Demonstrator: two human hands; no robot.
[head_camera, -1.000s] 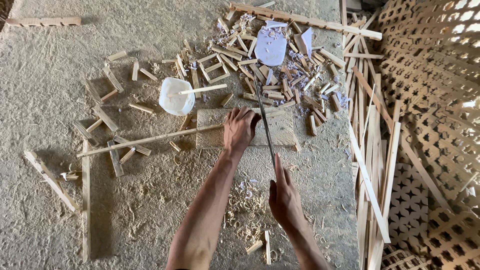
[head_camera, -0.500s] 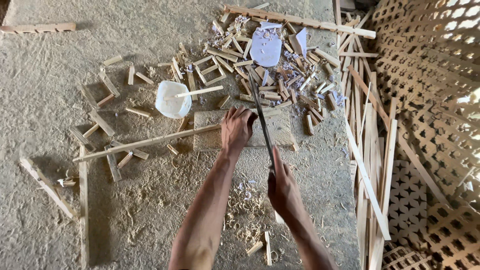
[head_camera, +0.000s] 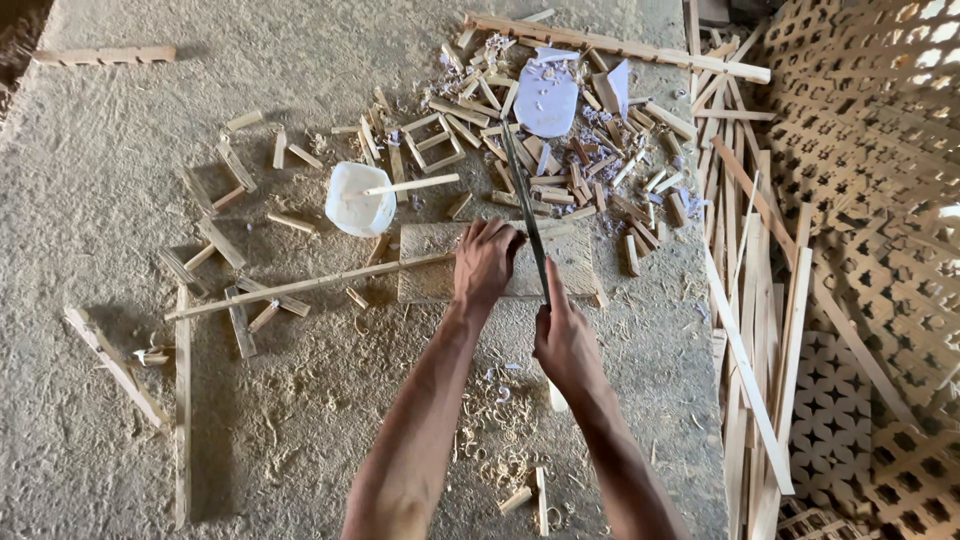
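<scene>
My left hand (head_camera: 484, 262) presses a long thin wooden strip (head_camera: 300, 284) flat onto a rough wooden block (head_camera: 570, 262) on the dusty floor. My right hand (head_camera: 562, 338) grips the handle of a narrow hand saw (head_camera: 524, 200), index finger stretched along it. The saw blade crosses the block just right of my left fingers and points away toward the scrap pile. The strip runs out to the left across the floor.
A white plastic tub (head_camera: 356, 200) with a stick across it sits left of the block. Many short wood offcuts (head_camera: 560, 150) and a white plastic piece (head_camera: 547, 98) lie beyond. Long slats (head_camera: 750, 300) and carved lattice panels (head_camera: 870, 200) fill the right. Shavings (head_camera: 495, 420) lie near me.
My right hand has pushed the saw forward, away from me, closing up to the block. The left hand stays on the strip.
</scene>
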